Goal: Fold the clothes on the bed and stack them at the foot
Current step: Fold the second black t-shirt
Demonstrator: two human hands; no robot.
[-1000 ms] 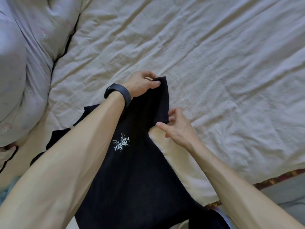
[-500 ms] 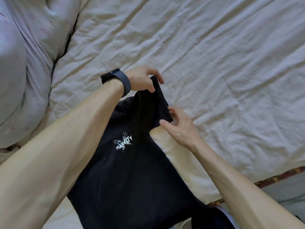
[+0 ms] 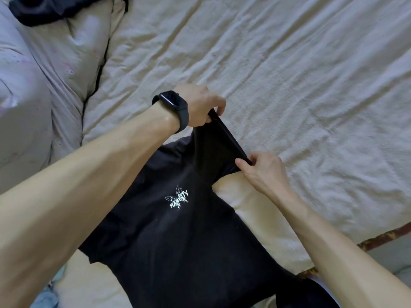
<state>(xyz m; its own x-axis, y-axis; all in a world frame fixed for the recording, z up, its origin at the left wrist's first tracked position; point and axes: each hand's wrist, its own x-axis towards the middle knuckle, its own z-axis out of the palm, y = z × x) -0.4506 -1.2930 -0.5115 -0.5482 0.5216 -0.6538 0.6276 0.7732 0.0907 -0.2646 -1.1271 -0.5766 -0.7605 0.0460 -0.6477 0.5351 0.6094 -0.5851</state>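
Note:
A black T-shirt (image 3: 173, 245) with a small white butterfly print lies on the cream bed sheet (image 3: 300, 85), in the lower middle of the head view. My left hand (image 3: 200, 105), with a black watch on its wrist, pinches the far corner of the shirt's sleeve. My right hand (image 3: 262, 170) pinches the near corner of the same sleeve. The sleeve edge is stretched taut between both hands and lifted off the sheet. My left forearm hides part of the shirt's left side.
Pale lilac pillows (image 3: 33, 107) lie along the left. Another dark garment (image 3: 44, 10) rests on them at the top left. A light blue cloth (image 3: 49, 296) peeks out at the bottom left. The bed's edge (image 3: 378, 238) with a patterned trim runs at the lower right.
Both hands have lifted the sleeve and pulled it taut, the left hand moving up and the right hand out to the right. The view has shifted, showing the dark garment at top left.

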